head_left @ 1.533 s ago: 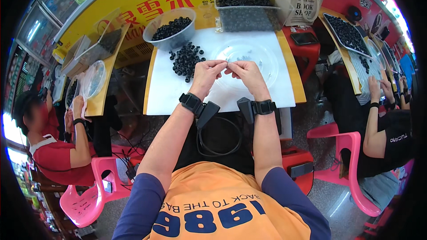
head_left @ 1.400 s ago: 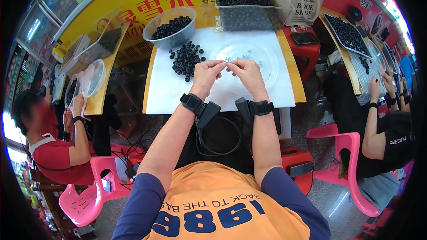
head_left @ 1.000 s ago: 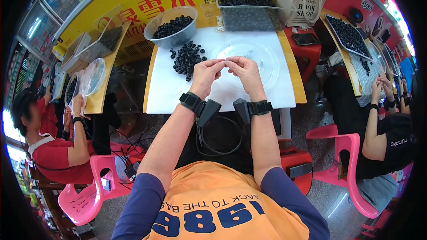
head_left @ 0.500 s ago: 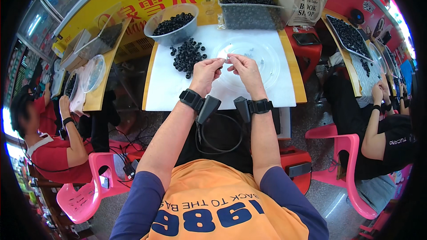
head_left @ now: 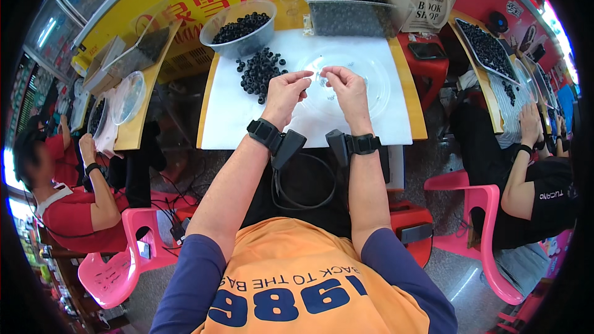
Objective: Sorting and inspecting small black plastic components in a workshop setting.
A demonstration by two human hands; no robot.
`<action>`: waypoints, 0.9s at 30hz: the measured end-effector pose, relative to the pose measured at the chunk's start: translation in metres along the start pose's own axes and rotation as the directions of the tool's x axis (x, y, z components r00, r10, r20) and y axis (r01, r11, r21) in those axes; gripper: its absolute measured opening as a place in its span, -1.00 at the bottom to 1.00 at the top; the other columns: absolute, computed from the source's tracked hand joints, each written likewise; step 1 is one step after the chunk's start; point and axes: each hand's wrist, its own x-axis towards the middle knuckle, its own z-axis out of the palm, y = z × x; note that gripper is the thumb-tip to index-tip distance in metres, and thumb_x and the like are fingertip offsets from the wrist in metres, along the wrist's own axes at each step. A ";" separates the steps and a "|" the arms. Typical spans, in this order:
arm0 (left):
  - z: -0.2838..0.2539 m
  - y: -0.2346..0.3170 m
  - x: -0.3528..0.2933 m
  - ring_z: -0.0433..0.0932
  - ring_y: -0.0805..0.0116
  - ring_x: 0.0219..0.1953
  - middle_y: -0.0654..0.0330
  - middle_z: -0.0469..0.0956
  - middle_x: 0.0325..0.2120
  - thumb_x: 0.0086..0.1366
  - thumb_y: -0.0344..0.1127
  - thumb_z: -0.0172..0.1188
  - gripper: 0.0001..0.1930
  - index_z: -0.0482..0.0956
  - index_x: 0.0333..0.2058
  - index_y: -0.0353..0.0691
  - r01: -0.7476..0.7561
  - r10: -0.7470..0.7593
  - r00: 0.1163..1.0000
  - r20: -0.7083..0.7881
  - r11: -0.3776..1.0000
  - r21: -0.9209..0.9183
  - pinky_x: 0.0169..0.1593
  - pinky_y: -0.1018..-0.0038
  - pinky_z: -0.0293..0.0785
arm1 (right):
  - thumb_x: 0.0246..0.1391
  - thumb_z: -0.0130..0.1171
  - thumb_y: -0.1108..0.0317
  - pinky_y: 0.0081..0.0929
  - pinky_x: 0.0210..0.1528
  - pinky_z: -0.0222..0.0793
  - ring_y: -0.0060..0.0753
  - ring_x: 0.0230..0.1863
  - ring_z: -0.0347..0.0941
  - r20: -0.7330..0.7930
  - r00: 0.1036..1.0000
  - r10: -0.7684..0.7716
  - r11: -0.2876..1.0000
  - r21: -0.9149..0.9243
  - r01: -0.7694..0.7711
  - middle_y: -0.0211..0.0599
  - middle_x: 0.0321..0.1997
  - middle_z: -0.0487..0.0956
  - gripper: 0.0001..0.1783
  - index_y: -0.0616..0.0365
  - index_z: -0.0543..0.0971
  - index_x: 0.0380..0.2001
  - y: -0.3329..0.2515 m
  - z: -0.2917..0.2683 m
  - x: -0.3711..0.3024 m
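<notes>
White sheet, clear dish, tiny translucent pieces

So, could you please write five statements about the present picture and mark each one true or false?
1. A loose pile of black parts lies left of the clear round dish. True.
2. The round bowl is filled with white parts. False: the round bowl contains black parts.
3. The left hand is dipped into the bowl. False: the left hand is over the table area, close to the right hand.
4. The beige bag stands right of the rectangular tub. True.
5. The person's shirt body is green. False: the shirt body is orange.
</notes>
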 end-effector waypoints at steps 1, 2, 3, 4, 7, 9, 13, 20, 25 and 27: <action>-0.001 0.000 -0.001 0.42 0.65 -0.51 0.41 0.54 -0.48 0.26 -0.44 0.29 -0.66 0.64 0.03 -0.27 -0.027 0.027 1.000 -0.004 0.998 0.053 -0.40 0.68 0.36 | 0.17 0.23 0.40 -0.61 -0.27 0.47 -0.62 -0.36 0.57 -0.027 1.000 -0.002 1.000 0.017 0.003 -0.29 -0.37 0.70 -0.79 0.29 0.69 -0.18 -0.001 -0.002 0.000; 0.000 0.002 -0.003 0.42 0.65 -0.51 0.42 0.55 -0.48 0.26 -0.44 0.30 -0.64 0.63 0.04 -0.26 -0.041 0.042 0.999 -0.014 0.997 0.069 -0.40 0.68 0.37 | 0.17 0.23 0.40 -0.61 -0.26 0.47 -0.61 -0.36 0.57 -0.056 0.998 -0.005 0.999 0.032 0.006 -0.29 -0.36 0.70 -0.79 0.28 0.70 -0.18 -0.002 -0.004 0.001; 0.000 0.003 -0.004 0.43 0.66 -0.50 0.42 0.55 -0.48 0.25 -0.44 0.30 -0.63 0.62 0.06 -0.26 -0.055 0.057 0.998 -0.024 0.995 0.085 -0.39 0.67 0.37 | 0.18 0.21 0.40 -0.60 -0.25 0.48 -0.58 -0.36 0.59 -0.045 0.999 -0.028 0.999 -0.033 0.027 -0.27 -0.35 0.72 -0.77 0.27 0.70 -0.16 0.001 -0.010 0.003; 0.000 0.005 -0.006 0.43 0.66 -0.50 0.43 0.55 -0.48 0.25 -0.43 0.30 -0.61 0.61 0.08 -0.25 -0.069 0.073 0.997 -0.033 0.992 0.101 -0.39 0.67 0.38 | 0.19 0.21 0.40 -0.59 -0.25 0.48 -0.58 -0.36 0.59 -0.051 0.998 -0.020 0.998 -0.060 0.017 -0.27 -0.34 0.72 -0.77 0.27 0.69 -0.15 0.003 -0.016 0.004; -0.007 0.006 -0.006 0.43 0.66 -0.51 0.42 0.54 -0.49 0.27 -0.42 0.30 -0.63 0.61 0.05 -0.30 -0.043 0.044 0.999 -0.007 0.994 0.101 -0.38 0.67 0.38 | 0.16 0.23 0.38 -0.53 -0.24 0.50 -0.49 -0.35 0.63 -0.069 0.998 -0.001 0.984 -0.179 -0.012 -0.20 -0.33 0.73 -0.77 0.25 0.70 -0.16 -0.001 -0.035 0.004; -0.010 0.004 -0.010 0.42 0.66 -0.51 0.41 0.55 -0.49 0.29 -0.41 0.30 -0.70 0.64 -0.01 -0.33 -0.031 0.032 0.999 -0.003 0.997 0.071 -0.38 0.67 0.37 | 0.14 0.24 0.37 -0.50 -0.23 0.51 -0.41 -0.36 0.64 0.007 1.000 0.000 0.928 -0.372 0.003 -0.17 -0.35 0.72 -0.77 0.23 0.70 -0.17 -0.001 -0.055 0.002; -0.015 -0.006 -0.015 0.42 0.66 -0.49 0.41 0.55 -0.48 0.31 -0.41 0.27 -0.76 0.67 -0.08 -0.33 0.005 -0.007 0.999 0.041 0.999 0.033 -0.37 0.67 0.36 | 0.01 0.31 0.39 -0.35 -0.07 0.47 -0.19 -0.20 0.60 0.123 0.992 0.034 0.832 -0.553 0.040 -0.11 -0.28 0.67 -0.79 0.17 0.73 -0.25 -0.009 -0.070 -0.005; -0.008 -0.009 -0.022 0.42 0.67 -0.49 0.41 0.56 -0.48 0.31 -0.40 0.27 -0.80 0.70 -0.14 -0.34 0.023 -0.027 0.998 0.061 0.998 0.061 -0.36 0.68 0.37 | -0.04 0.32 0.41 -0.24 0.03 0.42 -0.08 -0.05 0.52 0.326 0.945 -0.003 0.746 -0.629 0.219 -0.09 -0.22 0.62 -0.83 0.15 0.73 -0.31 -0.001 -0.044 -0.008; -0.014 -0.011 -0.022 0.43 0.67 -0.48 0.40 0.58 -0.46 0.31 -0.39 0.28 -0.80 0.70 -0.14 -0.34 0.016 -0.020 0.998 0.059 0.997 0.076 -0.35 0.68 0.39 | 0.01 0.29 0.41 -0.32 -0.04 0.44 -0.14 -0.14 0.57 0.252 0.967 -0.035 0.782 -0.595 0.184 -0.11 -0.24 0.65 -0.83 0.18 0.72 -0.29 0.009 -0.038 -0.005; -0.015 -0.011 -0.021 0.44 0.66 -0.47 0.40 0.58 -0.45 0.30 -0.38 0.28 -0.79 0.71 -0.14 -0.33 0.010 -0.014 0.998 0.053 0.996 0.084 -0.34 0.67 0.39 | 0.04 0.29 0.40 -0.38 -0.11 0.46 -0.21 -0.23 0.59 0.174 0.985 -0.011 0.834 -0.542 0.105 -0.14 -0.28 0.67 -0.82 0.20 0.72 -0.28 0.002 -0.037 -0.004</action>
